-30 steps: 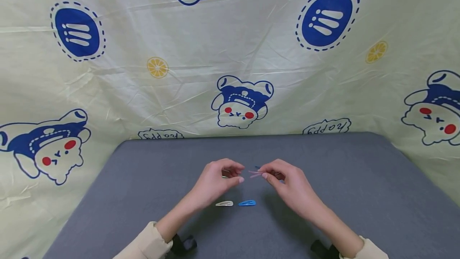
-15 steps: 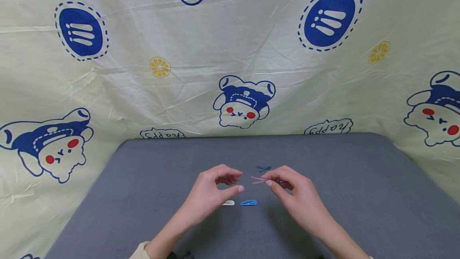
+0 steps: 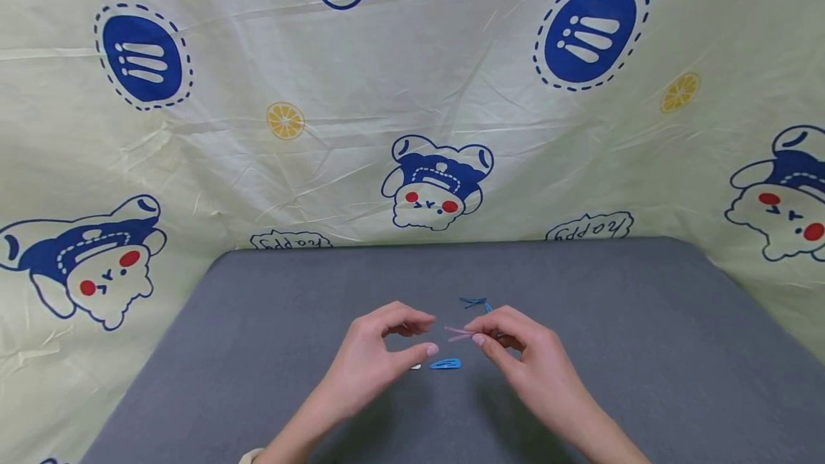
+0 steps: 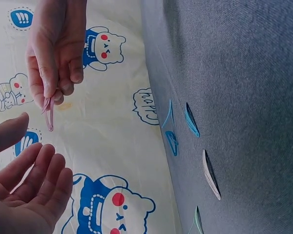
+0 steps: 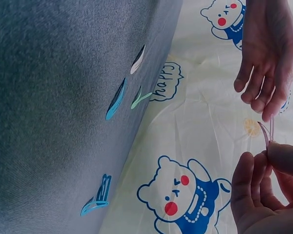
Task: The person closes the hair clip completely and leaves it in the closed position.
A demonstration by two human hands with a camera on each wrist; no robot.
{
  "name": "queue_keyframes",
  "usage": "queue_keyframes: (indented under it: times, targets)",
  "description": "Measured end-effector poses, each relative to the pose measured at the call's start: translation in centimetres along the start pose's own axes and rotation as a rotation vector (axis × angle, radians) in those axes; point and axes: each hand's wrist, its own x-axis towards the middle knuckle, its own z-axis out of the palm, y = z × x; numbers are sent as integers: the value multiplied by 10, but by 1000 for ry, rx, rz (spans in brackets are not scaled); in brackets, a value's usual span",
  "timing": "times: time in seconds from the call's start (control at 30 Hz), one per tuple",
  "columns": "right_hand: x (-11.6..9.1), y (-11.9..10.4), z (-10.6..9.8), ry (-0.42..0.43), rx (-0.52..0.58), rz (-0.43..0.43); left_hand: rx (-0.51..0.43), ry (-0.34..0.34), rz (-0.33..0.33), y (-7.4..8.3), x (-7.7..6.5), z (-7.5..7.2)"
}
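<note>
Grey cloth-topped table point(image 3: 271, 349) beneath. Above, facing each other: left grip point(image 3: 379, 349) (nothing in it), relaxed and spread; right grip point(image 3: 527, 348), pinching one end of a slim pink snap hair clip point(image 3: 464, 333), with two splayed limbs toward the left grip, near but not touching. Likely light, springy, a little slippery, perhaps thin metal; best held by the flats near one end.

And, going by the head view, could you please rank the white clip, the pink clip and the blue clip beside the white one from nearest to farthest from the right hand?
1. Pink clip: pinched in the right hand.
2. Blue clip: on the table, left of that hand.
3. White clip: farther left, mostly hidden by the left hand.
</note>
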Motion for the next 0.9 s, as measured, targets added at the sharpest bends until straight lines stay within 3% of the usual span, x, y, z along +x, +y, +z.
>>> queue_keyframes:
  times: [0.47, 0.67, 0.9]
  targets:
    - [-8, -5, 6, -38, 47, -69, -3, -1, 65, -3, -2, 13]
    - [-9, -4, 8, -43, 73, -88, -25, -7, 60, -3, -3, 15]
    - [-8, -2, 11, -96, 121, -36, -51, -28, 90, -8, -2, 16]
